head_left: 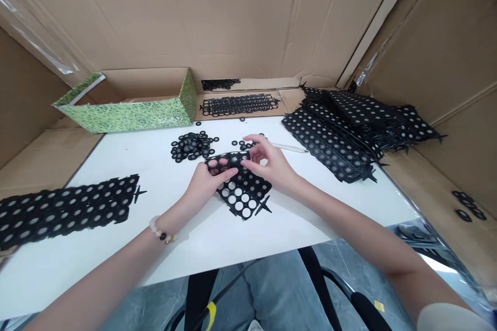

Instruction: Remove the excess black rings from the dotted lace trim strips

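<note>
In the head view, the perforated black sheet [248, 181] lies in the hands over the white table [217, 240], beyond which sits a pile of black rings [191, 146]. The left hand [205, 182] grips it, thumb on top, fingers beneath. The right hand's [272, 164] thumb and forefinger stand apart at its edge; whether the curled fingers pinch it cannot be told. It looks light, floppy and rubbery, its thin webs likely tearable; the solid margin seems the safest hold.

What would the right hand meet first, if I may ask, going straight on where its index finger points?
Probably the loose black rings just beyond, though the right hand may pass above them; depth is unclear.
</note>
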### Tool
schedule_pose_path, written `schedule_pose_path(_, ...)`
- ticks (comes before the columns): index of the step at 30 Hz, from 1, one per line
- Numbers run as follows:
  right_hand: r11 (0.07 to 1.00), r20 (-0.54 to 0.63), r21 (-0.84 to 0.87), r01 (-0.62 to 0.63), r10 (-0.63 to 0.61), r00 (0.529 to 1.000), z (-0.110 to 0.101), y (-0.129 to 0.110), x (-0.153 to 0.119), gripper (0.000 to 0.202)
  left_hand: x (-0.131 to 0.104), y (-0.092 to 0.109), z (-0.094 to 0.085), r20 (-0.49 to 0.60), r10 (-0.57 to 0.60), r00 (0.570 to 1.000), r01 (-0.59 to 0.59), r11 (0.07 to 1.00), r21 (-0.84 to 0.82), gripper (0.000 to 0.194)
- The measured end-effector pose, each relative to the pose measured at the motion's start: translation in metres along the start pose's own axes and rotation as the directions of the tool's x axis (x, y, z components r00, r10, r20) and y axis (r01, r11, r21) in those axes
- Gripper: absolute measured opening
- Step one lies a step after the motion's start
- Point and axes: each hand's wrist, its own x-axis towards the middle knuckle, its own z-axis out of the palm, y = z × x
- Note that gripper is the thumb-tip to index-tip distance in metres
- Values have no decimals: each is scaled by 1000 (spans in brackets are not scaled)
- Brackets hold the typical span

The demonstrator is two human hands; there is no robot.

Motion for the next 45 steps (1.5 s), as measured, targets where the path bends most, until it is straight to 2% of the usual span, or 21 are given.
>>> schedule_pose_path(2,956,-56,-267,121,-140,988,-2,-5,-3,56,-3,0,2,-5,48,999,-48,996,73,37)
schedule_pose_path(4,857,-37,-448,254,-302,953,-4,-8,-4,42,-6,1,2,31,115,993,-118,982,149,32)
schedule_pose_path(6,785,29,-515,345,-386,922,-4,-9,-4,24,-8,1,2,66,188,980,-198,956,216,27)
schedule_pose_path(11,692,140,-596,407,-410,901,-2,-8,-3,22,-8,1,0,125,296,947,-321,897,306,22)
schedule_pose_path(14,611,270,-628,481,-408,872,-2,-9,-2,23,-8,-2,0,170,296,940,-338,877,341,19)
schedule_pose_path(16,607,326,-627,488,-364,872,-2,-10,-2,20,-8,-3,0,194,282,940,-336,870,361,17)
schedule_pose_path(19,741,276,-553,380,-267,923,1,-8,-2,15,-9,-3,0,213,289,933,-351,862,367,16)
schedule_pose_path(21,893,168,-394,217,-162,972,2,-4,0,15,-9,-1,0,172,271,947,-316,881,352,17)
schedule_pose_path(23,988,29,-156,6,-2,1000,-1,4,5,16,-8,1,-1,110,223,969,-246,922,299,22)
schedule_pose_path(25,986,-111,43,-160,164,980,-9,16,11,21,-5,0,-1,97,162,982,-180,957,228,27)
schedule_pose_path(26,974,-190,78,-213,225,956,-15,23,15,24,-3,-1,-1,109,133,985,-152,969,194,29)
schedule_pose_path(27,969,-289,52,-243,247,925,-21,30,18,25,-2,-2,-1,124,103,987,-123,978,166,30)
schedule_pose_path(29,954,-413,-170,-246,157,897,-31,43,23,23,2,-6,1,122,52,991,-65,992,106,34)
schedule_pose_path(30,918,-400,-317,-240,100,911,-35,49,24,20,3,-7,1,105,33,994,-40,997,66,35)
schedule_pose_path(32,811,-275,-551,-195,44,960,-39,60,26,17,4,-9,2,58,7,998,-6,1000,-27,38)
schedule_pose_path(34,727,-134,-673,-133,57,989,-39,65,26,15,5,-9,2,-2,-8,1000,7,994,-110,39)
schedule_pose_path(36,703,-86,-706,-88,38,996,-38,63,26,16,5,-9,2,-53,-24,998,15,988,-152,41)
schedule_pose_path(38,754,-106,-656,-33,-49,993,-36,53,24,20,5,-7,3,-77,-37,996,24,986,-163,43)
schedule_pose_path(40,848,-88,-523,87,-155,984,-31,38,20,23,3,-6,3,-55,-44,998,35,985,-168,42)
schedule_pose_path(42,915,14,-338,221,-230,973,-23,21,14,26,1,-4,4,-7,-35,999,34,982,-184,40)
schedule_pose_path(45,937,119,-206,281,-261,958,-7,6,8,25,-3,-2,5,58,2,998,9,982,-190,37)
